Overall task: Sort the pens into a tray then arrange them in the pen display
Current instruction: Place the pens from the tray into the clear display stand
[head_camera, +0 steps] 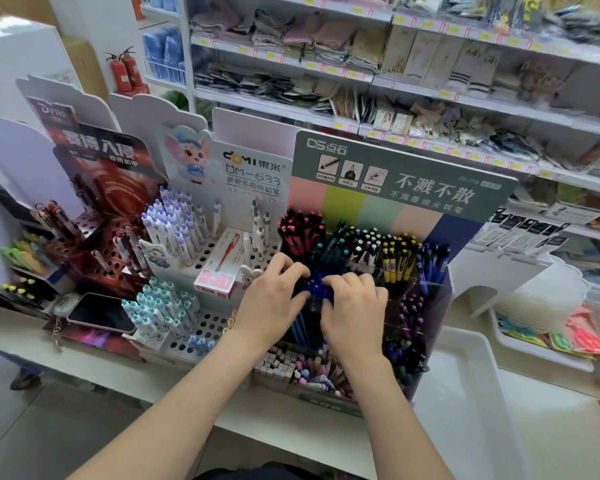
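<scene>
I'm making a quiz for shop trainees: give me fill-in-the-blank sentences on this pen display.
The left hand and right hand both grip a pen bundle coloured ___.
The white plastic tray lies to the ___ of the clear acrylic pen display.
The red-tipped black pens stand at the display's back ___ corner.
Missing: blue; right; left.

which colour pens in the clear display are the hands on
The blue pens, held between the left hand and right hand; the pink-tipped pens and yellow pens behind stand untouched.
</scene>
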The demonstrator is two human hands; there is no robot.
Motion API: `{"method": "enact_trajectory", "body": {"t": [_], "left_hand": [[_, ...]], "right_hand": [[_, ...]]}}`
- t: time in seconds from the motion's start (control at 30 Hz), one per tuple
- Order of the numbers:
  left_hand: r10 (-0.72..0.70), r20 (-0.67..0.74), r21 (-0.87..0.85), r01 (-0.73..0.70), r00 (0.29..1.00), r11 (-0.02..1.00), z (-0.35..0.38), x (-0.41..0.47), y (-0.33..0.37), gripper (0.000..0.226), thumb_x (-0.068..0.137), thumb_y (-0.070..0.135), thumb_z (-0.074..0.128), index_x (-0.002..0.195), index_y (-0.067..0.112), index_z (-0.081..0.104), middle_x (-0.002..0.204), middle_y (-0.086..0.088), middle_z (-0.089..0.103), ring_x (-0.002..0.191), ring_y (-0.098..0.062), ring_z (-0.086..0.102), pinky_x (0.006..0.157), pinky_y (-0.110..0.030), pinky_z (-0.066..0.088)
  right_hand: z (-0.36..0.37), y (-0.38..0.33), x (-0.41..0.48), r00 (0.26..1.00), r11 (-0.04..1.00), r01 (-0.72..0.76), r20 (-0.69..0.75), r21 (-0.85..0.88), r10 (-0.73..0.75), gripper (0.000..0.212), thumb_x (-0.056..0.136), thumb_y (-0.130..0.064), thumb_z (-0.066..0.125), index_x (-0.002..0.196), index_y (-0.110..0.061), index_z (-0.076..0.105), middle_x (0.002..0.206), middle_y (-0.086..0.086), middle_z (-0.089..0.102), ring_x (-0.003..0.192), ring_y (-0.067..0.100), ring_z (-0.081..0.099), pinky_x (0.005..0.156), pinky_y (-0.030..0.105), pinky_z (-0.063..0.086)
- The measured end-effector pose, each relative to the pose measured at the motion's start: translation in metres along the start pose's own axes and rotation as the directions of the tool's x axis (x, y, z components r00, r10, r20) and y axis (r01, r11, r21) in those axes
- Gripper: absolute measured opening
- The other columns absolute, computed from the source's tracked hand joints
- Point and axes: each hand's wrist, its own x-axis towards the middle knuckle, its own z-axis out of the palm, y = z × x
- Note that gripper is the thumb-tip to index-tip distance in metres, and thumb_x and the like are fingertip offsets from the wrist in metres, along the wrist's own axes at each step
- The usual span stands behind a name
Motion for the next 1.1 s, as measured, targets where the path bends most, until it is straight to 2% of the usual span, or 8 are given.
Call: {"method": "enact_trajectory", "body": {"t": [0.13, 0.27, 0.4, 0.47, 0.67, 0.87, 0.97, 1.1], "left_hand": [[-0.057, -0.068, 0.06, 0.061, 0.996, 0.996, -0.001, 0.01, 0.002, 0.019, 0.091, 0.021, 0.083, 0.106, 0.015, 0.073, 0.102, 0.001, 0.06, 0.068, -0.023, 0.063, 0.06, -0.037, 0.055], [-0.037, -0.022, 0.087, 0.039, 0.999, 0.995, -0.009, 0.017, 0.011, 0.018, 0.097, 0.029, 0.074, 0.112, 0.02, 0.071, 0.108, 0.006, 0.06, 0.084, -0.021, 0.065, 0.067, -0.037, 0.054], [0.009, -0.201, 0.051, 0.001, 0.98, 0.999, -0.02, 0.035, 0.026, 0.024, 0.092, 0.03, 0.078, 0.111, 0.021, 0.066, 0.106, 0.004, 0.06, 0.089, -0.016, 0.062, 0.065, -0.035, 0.056], [0.053, -0.225, 0.143, -0.021, 0.973, 0.99, -0.02, 0.046, 0.031, 0.03, 0.088, 0.031, 0.084, 0.112, 0.021, 0.068, 0.104, 0.002, 0.062, 0.092, -0.02, 0.061, 0.063, -0.035, 0.054], [0.091, -0.21, 0.282, -0.029, 0.974, 0.959, -0.016, 0.084, 0.03, 0.016, 0.085, 0.03, 0.086, 0.089, 0.02, 0.075, 0.08, 0.001, 0.071, 0.078, -0.028, 0.062, 0.063, -0.04, 0.05], [0.137, -0.216, 0.468, -0.021, 0.967, 0.883, -0.017, 0.111, 0.038, 0.022, 0.086, 0.038, 0.078, 0.084, 0.018, 0.068, 0.08, -0.003, 0.065, 0.087, -0.033, 0.055, 0.075, -0.044, 0.037], [0.138, -0.179, 0.46, -0.041, 0.974, 0.887, -0.012, 0.114, 0.036, 0.015, 0.092, 0.037, 0.075, 0.086, 0.023, 0.076, 0.085, -0.002, 0.065, 0.092, -0.033, 0.055, 0.075, -0.044, 0.038], [0.229, -0.107, 0.361, -0.177, 0.968, 0.916, -0.012, 0.113, 0.027, 0.015, 0.098, 0.037, 0.07, 0.109, 0.039, 0.081, 0.099, 0.002, 0.067, 0.101, -0.032, 0.053, 0.079, -0.044, 0.036]], "right_hand": [[-0.001, 0.008, 0.013, 0.999, 0.999, 0.005, 0.032, 0.042, -0.006, 0.04, 0.077, -0.023, 0.093, 0.114, -0.023, 0.076, 0.095, -0.005, 0.073, 0.094, 0.024, 0.064, 0.081, 0.043, 0.046], [-0.004, 0.009, 0.011, 0.998, 0.998, 0.062, 0.018, 0.027, -0.063, 0.029, 0.084, -0.028, 0.087, 0.111, -0.025, 0.078, 0.099, -0.006, 0.074, 0.097, 0.023, 0.062, 0.081, 0.042, 0.046], [-0.015, 0.004, 0.021, 0.982, 0.944, -0.046, -0.157, 0.327, 0.102, 0.017, 0.096, -0.022, 0.074, 0.112, -0.015, 0.075, 0.099, -0.002, 0.073, 0.091, 0.02, 0.067, 0.08, 0.04, 0.055], [-0.018, 0.003, 0.029, 0.967, 0.961, -0.064, -0.22, 0.268, 0.125, 0.016, 0.096, -0.022, 0.075, 0.111, -0.016, 0.073, 0.098, -0.001, 0.072, 0.09, 0.023, 0.064, 0.077, 0.041, 0.051], [-0.021, 0.008, 0.053, 0.956, 0.997, 0.075, -0.285, 0.025, -0.064, 0.018, 0.092, -0.015, 0.078, 0.11, -0.016, 0.076, 0.091, 0.0, 0.073, 0.088, 0.03, 0.057, 0.075, 0.042, 0.037], [-0.03, 0.004, 0.075, 0.967, 0.994, 0.108, -0.237, 0.026, -0.099, 0.024, 0.086, -0.028, 0.081, 0.109, -0.025, 0.075, 0.096, -0.008, 0.076, 0.096, 0.026, 0.053, 0.08, 0.043, 0.032], [-0.032, 0.009, 0.084, 0.969, 0.999, -0.05, -0.245, -0.007, 0.046, 0.026, 0.086, -0.036, 0.082, 0.108, -0.025, 0.075, 0.095, -0.005, 0.075, 0.098, 0.03, 0.053, 0.079, 0.044, 0.034], [-0.028, 0.019, 0.088, 0.974, 1.0, -0.013, -0.227, 0.005, 0.014, 0.011, 0.095, -0.032, 0.074, 0.099, -0.023, 0.077, 0.093, -0.001, 0.076, 0.094, 0.033, 0.055, 0.077, 0.044, 0.037]]}}
